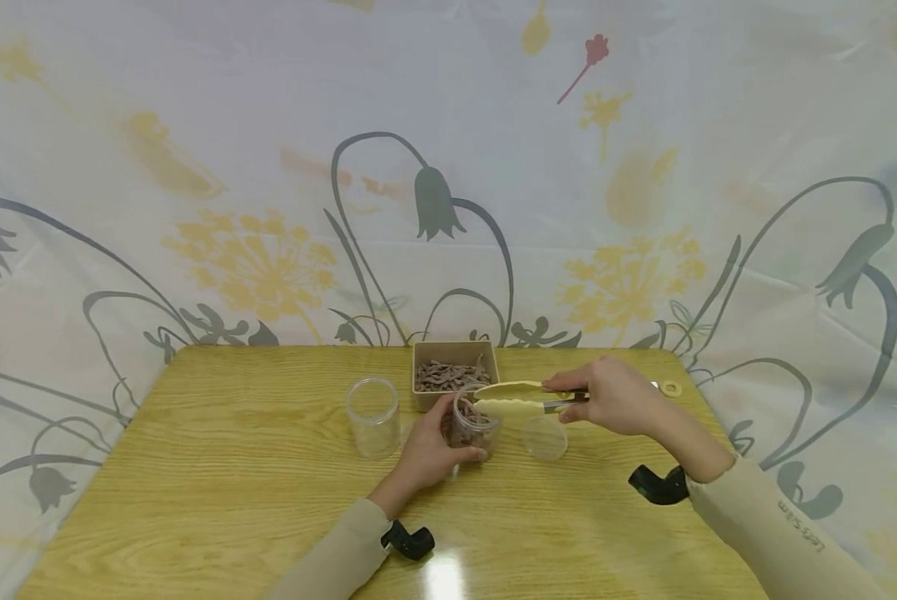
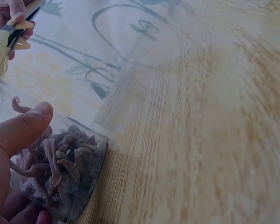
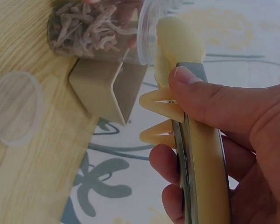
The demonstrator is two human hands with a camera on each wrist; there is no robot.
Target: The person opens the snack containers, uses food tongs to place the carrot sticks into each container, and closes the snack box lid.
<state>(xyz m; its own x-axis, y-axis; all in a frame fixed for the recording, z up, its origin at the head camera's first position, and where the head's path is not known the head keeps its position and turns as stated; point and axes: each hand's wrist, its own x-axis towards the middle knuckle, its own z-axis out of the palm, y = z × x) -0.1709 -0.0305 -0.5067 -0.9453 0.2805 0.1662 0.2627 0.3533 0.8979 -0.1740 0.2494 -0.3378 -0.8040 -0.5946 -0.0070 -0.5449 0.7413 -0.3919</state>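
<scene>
My left hand (image 1: 428, 450) grips a clear plastic jar (image 1: 497, 429) from its left side, thumb across the front. Brownish-purple curled strips (image 2: 60, 168) fill the lower part of this jar, and one sticks up near the rim. In my right hand (image 1: 621, 398) is a pair of tongs (image 3: 203, 154) with cream-coloured scalloped heads and metal arms. Its heads (image 1: 510, 407) are at the jar's mouth, coming in from the right. Thumb and fingers press the tongs from both sides. Behind the jar stands a beige box (image 1: 426, 402) holding more of the strips (image 1: 448, 375).
To the left of my left hand stands a second clear jar (image 1: 373, 433). A round clear lid (image 1: 546, 438) lies on the wooden table (image 1: 216, 467), right of the held jar. Near the right back edge is a small yellowish ring (image 1: 671, 389). A patterned curtain (image 1: 268, 167) hangs behind the table.
</scene>
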